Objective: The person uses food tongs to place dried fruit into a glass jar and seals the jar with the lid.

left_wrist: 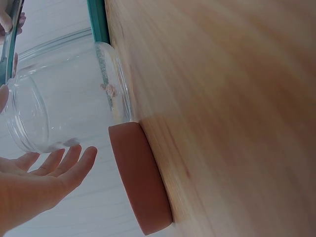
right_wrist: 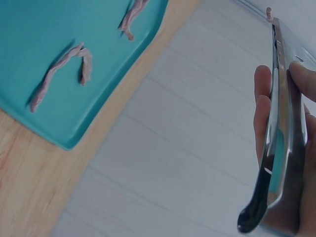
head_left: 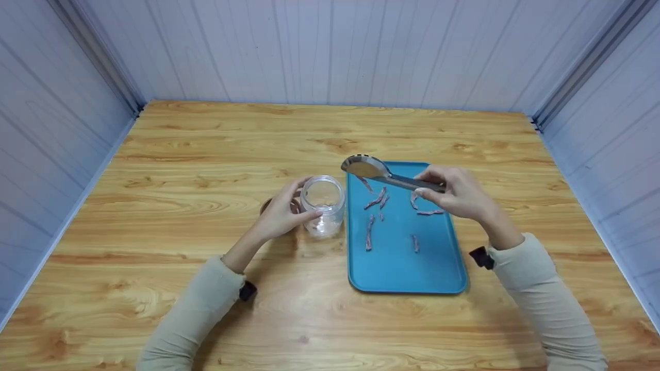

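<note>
My left hand (head_left: 282,212) holds a clear jar (head_left: 330,224) near its open rim, thumb on the near side. A small pinkish piece (left_wrist: 109,90) lies at the bottom of the jar in the left wrist view. My right hand (head_left: 456,193) grips metal tongs (head_left: 407,181) above the blue tray, their broad heads pointing left towards the jar. At the far tip of the tongs, the right wrist view has a small pinkish bit (right_wrist: 269,14). Several meat-like strips (head_left: 369,234) are scattered over the blue tray (head_left: 402,275).
A round reddish-brown lid (left_wrist: 140,177) stands on the wooden table (head_left: 206,154) to the left of the jar, partly hidden by the left hand in the head view. Pale panel walls (head_left: 309,51) enclose the table at the back and both sides.
</note>
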A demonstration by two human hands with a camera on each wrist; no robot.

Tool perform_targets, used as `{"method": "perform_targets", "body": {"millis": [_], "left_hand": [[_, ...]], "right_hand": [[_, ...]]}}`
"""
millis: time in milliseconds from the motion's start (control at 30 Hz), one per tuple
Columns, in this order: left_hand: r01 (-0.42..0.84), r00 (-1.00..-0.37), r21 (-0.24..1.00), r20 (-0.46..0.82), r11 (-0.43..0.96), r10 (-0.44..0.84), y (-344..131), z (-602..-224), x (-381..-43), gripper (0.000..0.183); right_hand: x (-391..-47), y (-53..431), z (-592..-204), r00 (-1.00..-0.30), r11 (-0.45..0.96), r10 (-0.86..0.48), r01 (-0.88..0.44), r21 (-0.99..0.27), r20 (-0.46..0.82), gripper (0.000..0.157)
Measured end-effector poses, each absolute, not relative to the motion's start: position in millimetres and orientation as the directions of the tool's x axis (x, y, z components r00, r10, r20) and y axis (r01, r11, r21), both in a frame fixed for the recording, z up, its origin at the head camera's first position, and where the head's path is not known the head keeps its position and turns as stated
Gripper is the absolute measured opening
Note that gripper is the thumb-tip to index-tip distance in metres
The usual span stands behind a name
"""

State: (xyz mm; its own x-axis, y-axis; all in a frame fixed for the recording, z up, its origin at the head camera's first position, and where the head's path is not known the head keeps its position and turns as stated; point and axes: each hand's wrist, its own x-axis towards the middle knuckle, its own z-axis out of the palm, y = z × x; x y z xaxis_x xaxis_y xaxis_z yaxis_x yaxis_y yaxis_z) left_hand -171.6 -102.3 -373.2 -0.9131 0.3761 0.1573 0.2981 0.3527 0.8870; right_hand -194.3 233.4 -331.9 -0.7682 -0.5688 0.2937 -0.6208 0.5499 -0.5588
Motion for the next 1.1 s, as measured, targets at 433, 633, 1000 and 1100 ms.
{"method": "perform_targets", "body": {"millis": [433,633,1000,1100], "left_hand": [[0.317,-0.907,0.883,0.175,0.346,0.384,-102,-372,-172,0.068],[0.313,-0.909,0.885,0.174,0.345,0.378,-102,-372,-172,0.068],[0.309,-0.91,0.89,0.174,0.334,0.377,-103,-374,-171,0.069],[0.305,-0.91,0.891,0.168,0.337,0.378,-102,-373,-171,0.068]], "right_hand": [[-201,212,-334,-0.723,0.483,-0.598,-0.669,-0.565,0.345,0.011],[-202,202,-340,-0.713,0.46,-0.597,-0.68,-0.57,0.369,0.012],[-204,187,-346,-0.707,0.48,-0.587,-0.696,-0.534,0.394,0.013],[-204,185,-347,-0.707,0.48,-0.593,-0.694,-0.536,0.385,0.013]]}}
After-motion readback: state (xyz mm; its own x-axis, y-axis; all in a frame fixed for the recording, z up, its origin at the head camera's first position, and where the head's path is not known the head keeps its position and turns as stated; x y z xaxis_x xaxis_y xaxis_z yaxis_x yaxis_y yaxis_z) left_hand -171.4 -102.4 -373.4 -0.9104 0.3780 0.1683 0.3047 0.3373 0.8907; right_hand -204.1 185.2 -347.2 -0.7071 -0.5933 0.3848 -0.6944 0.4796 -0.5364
